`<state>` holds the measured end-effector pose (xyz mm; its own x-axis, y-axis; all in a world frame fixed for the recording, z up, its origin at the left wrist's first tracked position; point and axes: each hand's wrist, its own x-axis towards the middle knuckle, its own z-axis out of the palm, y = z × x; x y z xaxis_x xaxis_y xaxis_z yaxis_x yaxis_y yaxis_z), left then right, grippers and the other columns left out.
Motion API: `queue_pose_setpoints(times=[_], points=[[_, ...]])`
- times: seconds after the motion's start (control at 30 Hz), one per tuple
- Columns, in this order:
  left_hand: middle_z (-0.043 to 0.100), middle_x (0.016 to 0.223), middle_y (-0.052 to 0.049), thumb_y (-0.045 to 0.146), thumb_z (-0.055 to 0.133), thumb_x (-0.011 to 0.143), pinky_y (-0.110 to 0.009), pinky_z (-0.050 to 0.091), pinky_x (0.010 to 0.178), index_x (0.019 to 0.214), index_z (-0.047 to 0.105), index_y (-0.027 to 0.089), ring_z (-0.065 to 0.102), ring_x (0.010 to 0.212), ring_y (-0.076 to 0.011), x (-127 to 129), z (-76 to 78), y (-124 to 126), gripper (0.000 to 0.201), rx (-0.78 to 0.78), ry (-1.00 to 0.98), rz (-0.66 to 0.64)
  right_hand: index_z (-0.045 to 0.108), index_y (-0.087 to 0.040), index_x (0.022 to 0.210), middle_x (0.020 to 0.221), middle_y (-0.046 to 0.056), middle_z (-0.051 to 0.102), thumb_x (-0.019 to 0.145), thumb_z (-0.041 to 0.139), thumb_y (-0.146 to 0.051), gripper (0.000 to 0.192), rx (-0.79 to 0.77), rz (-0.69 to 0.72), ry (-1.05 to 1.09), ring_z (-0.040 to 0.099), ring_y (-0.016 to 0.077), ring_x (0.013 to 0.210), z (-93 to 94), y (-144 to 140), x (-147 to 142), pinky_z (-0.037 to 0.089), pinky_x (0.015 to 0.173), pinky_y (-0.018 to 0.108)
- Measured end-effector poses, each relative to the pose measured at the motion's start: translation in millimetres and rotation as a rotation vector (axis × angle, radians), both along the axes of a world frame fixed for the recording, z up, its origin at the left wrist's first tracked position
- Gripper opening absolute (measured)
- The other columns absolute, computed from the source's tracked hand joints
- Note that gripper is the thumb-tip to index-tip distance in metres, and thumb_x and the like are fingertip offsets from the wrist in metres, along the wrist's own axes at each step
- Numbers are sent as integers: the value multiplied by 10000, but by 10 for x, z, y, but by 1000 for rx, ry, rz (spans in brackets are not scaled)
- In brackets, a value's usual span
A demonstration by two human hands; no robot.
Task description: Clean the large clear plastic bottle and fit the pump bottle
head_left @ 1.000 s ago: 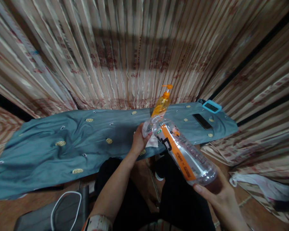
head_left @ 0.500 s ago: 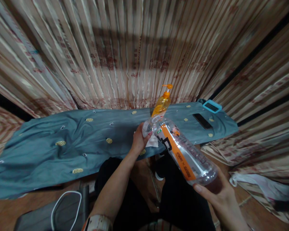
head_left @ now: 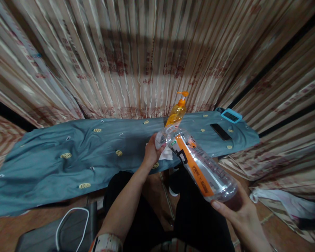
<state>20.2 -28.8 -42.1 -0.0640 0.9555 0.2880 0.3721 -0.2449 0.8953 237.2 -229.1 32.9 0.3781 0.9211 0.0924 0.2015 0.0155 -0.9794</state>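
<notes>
My right hand (head_left: 240,210) is wrapped around the base of a large clear plastic bottle (head_left: 203,168) with an orange and white label. The bottle slants across the view, its neck toward the upper left. At that end my left hand (head_left: 152,150) grips a small clear container (head_left: 160,138), whose exact kind I cannot make out. The bottle's mouth overlaps it in view; whether they touch is unclear. Right behind them stands an orange pump bottle (head_left: 176,113) with yellow liquid. White tissue (head_left: 166,154) lies below my left hand's fingers.
A blue-green patterned cloth (head_left: 105,147) covers the long table. At its right end are a black phone (head_left: 220,132) and a blue-framed device (head_left: 231,116). Striped curtains (head_left: 136,63) hang behind. A white cable (head_left: 72,210) loops over a grey surface at lower left.
</notes>
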Motion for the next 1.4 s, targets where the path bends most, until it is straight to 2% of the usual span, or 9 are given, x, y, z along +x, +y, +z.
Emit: queue_pose_setpoints(times=[0.6,0.87,1.1,1.4], points=[[701,1251,-115,218,747,761,-435,512,1008,1265,567,184,670,1137,-295,-1,14,-8,537,-18,19,10,641,-248,1229,1115,55,793,661,896,-333,628,-5,6,-50,773,285,995,24,3,0,634,868,339],[713,1224,-95,214,753,755,-413,525,985,1250,575,203,679,1118,-280,5,8,-3,526,-15,2,14,657,-237,1207,1126,69,792,657,899,-342,610,-10,-1,-63,768,308,1006,28,4,-3,630,877,365],[711,1218,-115,217,749,762,-420,526,976,1269,564,174,681,1103,-287,-1,-16,1,541,-3,15,10,648,-225,1224,1117,80,790,657,891,-355,630,-15,-15,-105,768,315,1002,32,17,-2,630,872,376],[709,1226,-100,224,750,764,-425,522,984,1255,571,194,676,1119,-284,1,-31,5,523,-1,16,14,653,-247,1220,1115,51,798,668,889,-318,605,15,15,-69,773,278,1003,36,32,-21,624,872,317]])
